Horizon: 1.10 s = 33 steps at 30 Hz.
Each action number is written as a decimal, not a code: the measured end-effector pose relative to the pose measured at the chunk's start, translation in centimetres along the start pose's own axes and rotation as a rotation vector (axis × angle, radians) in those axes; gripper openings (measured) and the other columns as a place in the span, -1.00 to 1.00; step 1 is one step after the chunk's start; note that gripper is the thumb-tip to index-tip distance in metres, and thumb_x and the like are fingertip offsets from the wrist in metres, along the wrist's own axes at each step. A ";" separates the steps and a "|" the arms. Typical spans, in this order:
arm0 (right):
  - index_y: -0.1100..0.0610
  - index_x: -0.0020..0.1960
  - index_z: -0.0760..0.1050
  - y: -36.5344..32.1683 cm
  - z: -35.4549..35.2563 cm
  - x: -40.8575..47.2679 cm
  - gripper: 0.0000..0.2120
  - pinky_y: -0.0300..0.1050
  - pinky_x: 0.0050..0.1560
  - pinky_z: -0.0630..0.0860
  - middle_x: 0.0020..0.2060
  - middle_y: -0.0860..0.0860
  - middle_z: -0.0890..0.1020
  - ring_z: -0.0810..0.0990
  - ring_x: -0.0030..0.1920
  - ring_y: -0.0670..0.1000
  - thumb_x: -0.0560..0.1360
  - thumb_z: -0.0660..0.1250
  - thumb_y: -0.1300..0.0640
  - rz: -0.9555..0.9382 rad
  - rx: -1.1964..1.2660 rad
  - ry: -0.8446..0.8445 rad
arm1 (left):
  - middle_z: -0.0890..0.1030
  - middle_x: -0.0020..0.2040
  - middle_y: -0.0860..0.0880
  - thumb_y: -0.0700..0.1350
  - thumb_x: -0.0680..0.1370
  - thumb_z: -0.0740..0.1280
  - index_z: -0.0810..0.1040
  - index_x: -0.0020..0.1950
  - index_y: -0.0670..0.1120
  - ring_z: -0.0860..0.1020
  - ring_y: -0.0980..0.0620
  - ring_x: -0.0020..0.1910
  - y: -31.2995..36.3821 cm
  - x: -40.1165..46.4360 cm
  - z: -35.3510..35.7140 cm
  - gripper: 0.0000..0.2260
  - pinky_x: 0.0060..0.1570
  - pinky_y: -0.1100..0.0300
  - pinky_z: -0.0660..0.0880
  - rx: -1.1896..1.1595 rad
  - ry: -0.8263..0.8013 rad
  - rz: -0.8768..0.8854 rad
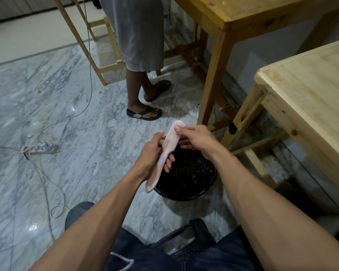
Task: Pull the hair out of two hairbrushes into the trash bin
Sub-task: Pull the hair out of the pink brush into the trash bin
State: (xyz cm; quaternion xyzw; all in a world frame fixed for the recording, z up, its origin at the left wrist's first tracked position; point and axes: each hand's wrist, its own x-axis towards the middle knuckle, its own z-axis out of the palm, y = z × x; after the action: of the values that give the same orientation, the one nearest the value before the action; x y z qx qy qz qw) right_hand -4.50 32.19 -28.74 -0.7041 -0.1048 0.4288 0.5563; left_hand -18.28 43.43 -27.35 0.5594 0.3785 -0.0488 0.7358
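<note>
Now left hand [152,153] grips pink hairbrush [165,151] — head up-away, handle toward wearer; right hand [194,136] fingers pinch head.

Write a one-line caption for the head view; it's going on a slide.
Left hand holds pink hairbrush over black-lined trash bin; right hand picks at bristles.

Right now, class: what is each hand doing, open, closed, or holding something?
Left hand: closed around the pink hairbrush, near its neck.
Right hand: fingers curled over the brush head, thumb on its top edge, above the trash bin.
</note>
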 end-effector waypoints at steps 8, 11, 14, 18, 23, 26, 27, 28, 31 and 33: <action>0.11 0.22 0.47 -2.8 -0.6 -0.1 -0.71 -0.09 -0.22 0.70 -0.05 0.13 0.71 0.73 -0.21 0.05 0.56 0.47 0.11 -0.075 0.146 0.231 | 0.71 -0.09 -0.12 -0.13 0.60 0.40 0.60 0.28 -0.10 0.70 -0.15 -0.29 -0.1 0.1 0.1 -0.74 -0.19 -0.10 0.70 0.646 0.183 0.301; 0.06 0.26 0.47 -4.6 -0.9 -0.7 -0.67 -0.12 -0.21 0.70 0.05 0.15 0.68 0.73 -0.24 0.03 0.55 0.48 0.15 -0.120 0.104 0.270 | 0.72 -0.06 -0.13 -0.05 0.59 0.42 0.68 0.24 -0.08 0.69 -0.17 -0.13 1.4 -0.6 0.3 -0.75 -0.05 -0.13 0.64 0.732 0.244 0.403; 0.11 0.35 0.50 -6.4 -1.1 -0.9 -0.59 -0.16 -0.20 0.69 0.10 0.14 0.67 0.73 -0.22 0.01 0.54 0.49 0.13 -0.150 0.068 0.304 | 0.62 -0.04 -0.13 0.00 0.60 0.42 0.71 0.26 -0.08 0.57 -0.12 -0.10 2.9 -1.2 0.5 -0.71 -0.17 0.04 0.40 0.881 0.297 0.513; 0.12 0.38 0.52 -9.2 -1.4 -1.5 -0.55 -0.17 -0.20 0.67 0.11 0.14 0.69 0.75 -0.14 0.04 0.52 0.51 0.11 -0.192 0.057 0.311 | 0.56 -0.08 -0.12 0.04 0.58 0.44 0.73 0.25 -0.08 0.54 -0.12 -0.12 5.1 -2.2 0.5 -0.68 -0.20 0.05 0.35 0.920 0.351 0.627; 0.16 0.38 0.49 -13.1 -2.2 -3.4 -0.51 -0.09 -0.17 0.72 0.10 0.14 0.68 0.76 -0.10 0.06 0.51 0.52 0.08 -0.286 0.023 0.391 | 0.65 -0.09 -0.12 0.01 0.51 0.54 0.77 0.15 -0.14 0.59 -0.07 -0.12 8.5 -4.1 1.6 -0.70 -0.12 0.05 0.46 0.821 0.388 0.782; 0.20 0.31 0.52 -16.0 -3.4 -5.4 -0.53 -0.05 -0.21 0.71 0.09 0.18 0.69 0.77 -0.13 0.12 0.48 0.54 0.06 -0.373 0.009 0.476 | 0.67 -0.10 -0.12 -0.01 0.50 0.55 0.77 0.10 -0.14 0.62 -0.04 -0.14 10.9 -5.5 3.4 -0.73 -0.12 0.10 0.49 0.767 0.389 0.890; 0.22 0.28 0.55 -17.1 -4.0 -6.3 -0.56 -0.05 -0.23 0.71 0.07 0.18 0.70 0.77 -0.13 0.13 0.48 0.54 0.07 -0.406 0.002 0.504 | 0.68 -0.11 -0.11 -0.01 0.50 0.55 0.77 0.09 -0.14 0.63 -0.04 -0.14 11.8 -5.9 4.2 -0.74 -0.12 0.11 0.49 0.754 0.382 0.923; 0.23 0.24 0.56 -18.1 -4.9 -7.3 -0.59 -0.06 -0.25 0.70 0.05 0.19 0.71 0.78 -0.14 0.15 0.48 0.54 0.08 -0.434 -0.003 0.533 | 0.70 -0.11 -0.11 0.00 0.50 0.55 0.78 0.09 -0.13 0.65 -0.04 -0.14 12.7 -6.4 5.2 -0.74 -0.12 0.12 0.51 0.743 0.372 0.952; 0.27 0.24 0.56 -21.0 -8.6 -11.1 -0.63 -0.09 -0.28 0.70 0.02 0.19 0.71 0.78 -0.15 0.13 0.52 0.50 0.10 -0.465 -0.026 0.606 | 0.71 -0.10 -0.08 0.00 0.51 0.53 0.77 0.08 -0.13 0.66 -0.02 -0.15 15.4 -7.8 9.1 -0.75 -0.19 0.20 0.50 0.707 0.301 1.032; 0.26 0.26 0.58 -22.2 -11.7 -13.6 -0.61 -0.09 -0.26 0.70 0.03 0.18 0.72 0.78 -0.21 0.08 0.51 0.50 0.08 -0.462 -0.043 0.670 | 0.69 -0.08 -0.07 0.00 0.52 0.53 0.76 0.09 -0.14 0.63 0.00 -0.15 16.8 -8.9 12.4 -0.75 -0.24 0.27 0.44 0.686 0.249 1.084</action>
State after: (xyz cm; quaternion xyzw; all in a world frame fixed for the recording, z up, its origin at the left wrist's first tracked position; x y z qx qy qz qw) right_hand 2.94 23.54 -2.60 -0.7742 -0.0824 0.0372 0.6265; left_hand -10.06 35.83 -7.61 0.8755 0.0879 0.2764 0.3865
